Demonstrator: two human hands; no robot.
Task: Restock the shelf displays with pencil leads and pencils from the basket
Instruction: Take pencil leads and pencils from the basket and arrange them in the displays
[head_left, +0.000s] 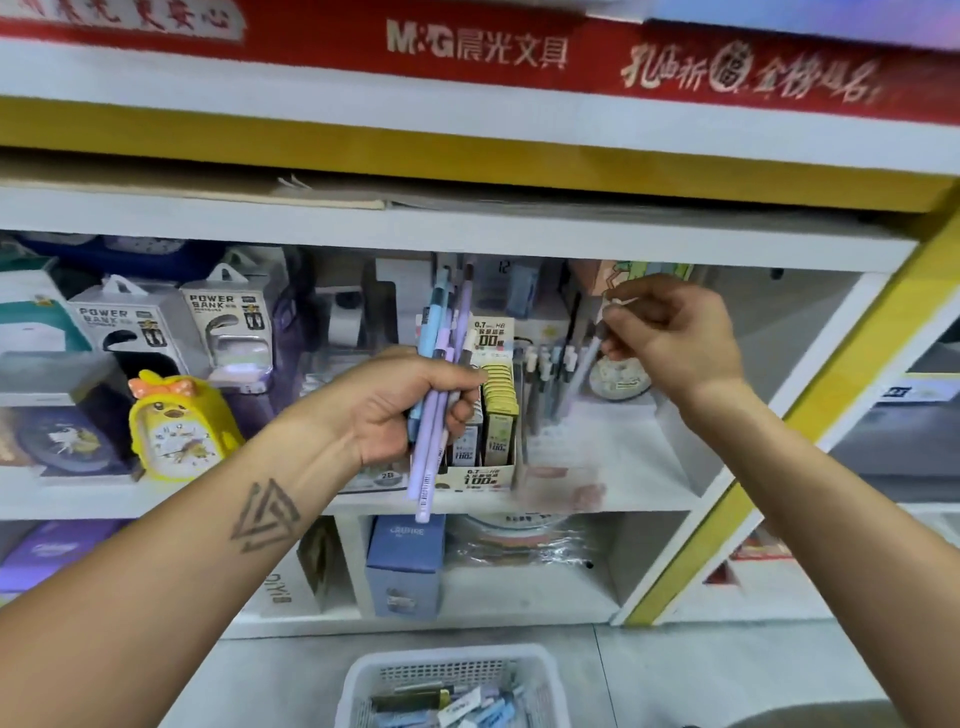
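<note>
The left hand (410, 402) is wrapped in a fist round a bundle of pencils (441, 374), lilac and pale blue, standing nearly upright in front of the middle shelf (613, 457). Held that way it likely serves as a ready supply, so the other hand can draw one at a time without going back down to the basket.

The right hand (670, 332) pinches a single pencil (584, 364) near its dark top end between thumb and fingertips, the barrel slanting down to the left toward the row of pens and pencils (550, 374) standing in a display near the shelf's right end. A top-end pinch would let the barrel slide down among its neighbours.

Just left of that row, boxes of 0.7 pencil leads (498, 410) sit packed in a tray at the shelf's front edge, partly hidden by the left hand.

The white basket (545, 675) rests on the floor below, with more stock in it, so restocking looks unfinished.
</note>
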